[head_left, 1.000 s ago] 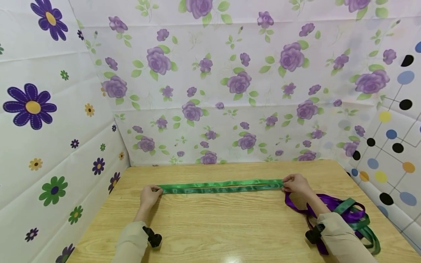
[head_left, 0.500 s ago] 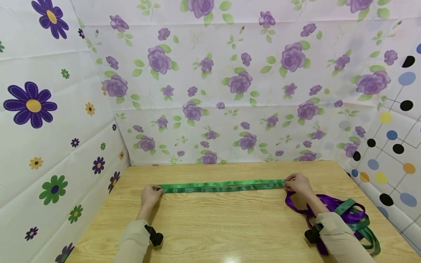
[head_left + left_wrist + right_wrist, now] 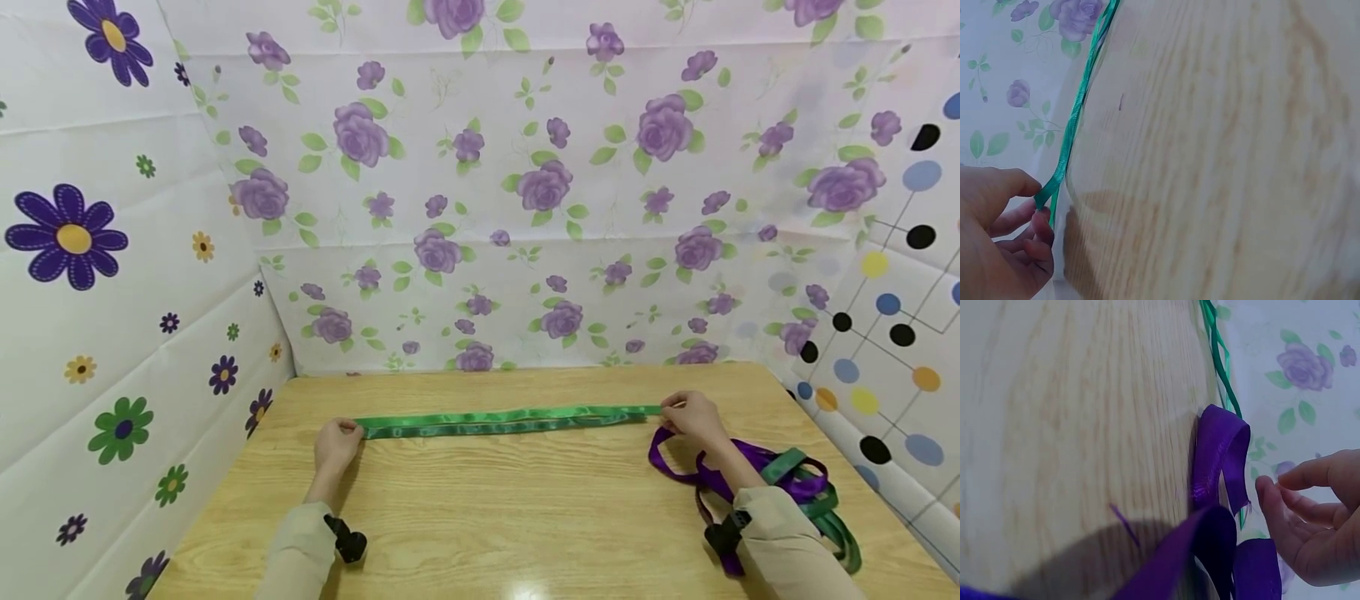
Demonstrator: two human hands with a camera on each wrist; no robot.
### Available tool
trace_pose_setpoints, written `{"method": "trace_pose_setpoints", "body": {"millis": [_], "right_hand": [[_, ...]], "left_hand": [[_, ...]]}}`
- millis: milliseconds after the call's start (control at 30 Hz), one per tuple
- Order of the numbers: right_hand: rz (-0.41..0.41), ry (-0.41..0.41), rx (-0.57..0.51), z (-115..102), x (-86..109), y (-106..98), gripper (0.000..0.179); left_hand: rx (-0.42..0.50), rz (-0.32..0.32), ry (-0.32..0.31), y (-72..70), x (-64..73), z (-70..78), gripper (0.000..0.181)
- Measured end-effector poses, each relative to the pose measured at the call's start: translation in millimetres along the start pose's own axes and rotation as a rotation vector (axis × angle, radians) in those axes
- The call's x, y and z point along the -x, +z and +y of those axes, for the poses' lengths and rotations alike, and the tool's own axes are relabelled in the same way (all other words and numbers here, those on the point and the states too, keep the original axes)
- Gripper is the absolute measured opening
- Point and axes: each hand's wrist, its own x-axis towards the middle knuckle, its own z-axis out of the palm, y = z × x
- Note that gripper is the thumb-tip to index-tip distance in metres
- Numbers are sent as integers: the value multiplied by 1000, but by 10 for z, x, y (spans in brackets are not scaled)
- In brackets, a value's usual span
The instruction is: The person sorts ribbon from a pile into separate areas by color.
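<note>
A green satin ribbon (image 3: 480, 419), doubled into a bright upper strand and a darker lower strand, stretches across the far part of the wooden table. At its left end my left hand (image 3: 337, 444) pinches the ribbon between thumb and fingers; the left wrist view shows the ribbon (image 3: 1063, 156) running up from the fingertips. My right hand (image 3: 695, 418) pinches the bright strand at the right end. The darker strand stops short of those fingers. In the right wrist view, purple ribbon loops (image 3: 1216, 450) partly hide the green strands (image 3: 1216, 356) beside my right hand (image 3: 1316, 519).
A loose heap of purple ribbon (image 3: 750, 458) and dark green ribbon (image 3: 843, 533) lies under and beside my right forearm on the wooden table (image 3: 510, 508). Flower-printed cloth (image 3: 487, 208) stands behind the table, with more patterned cloth at both sides.
My right hand has moved a little to the right, and the darker strand's end now sits apart from its fingers. My left hand has shifted slightly left, still pinching the ribbon.
</note>
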Motion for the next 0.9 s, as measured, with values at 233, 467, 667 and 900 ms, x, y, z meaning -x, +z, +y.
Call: {"method": "trace_pose_setpoints", "body": {"millis": [233, 467, 667, 900], "right_hand": [[-52, -1, 22, 16, 26, -43, 32], [-131, -39, 81, -21, 78, -106, 32], [-199, -94, 170, -89, 167, -177, 32], [-255, -221, 298, -120, 271, -225, 25]], "left_hand": [[-29, -19, 24, -21, 6, 24, 25], [-105, 35, 73, -68, 46, 88, 24], [-116, 40, 126, -85, 63, 155, 23], [-131, -47, 243, -58, 139, 261, 22]]}}
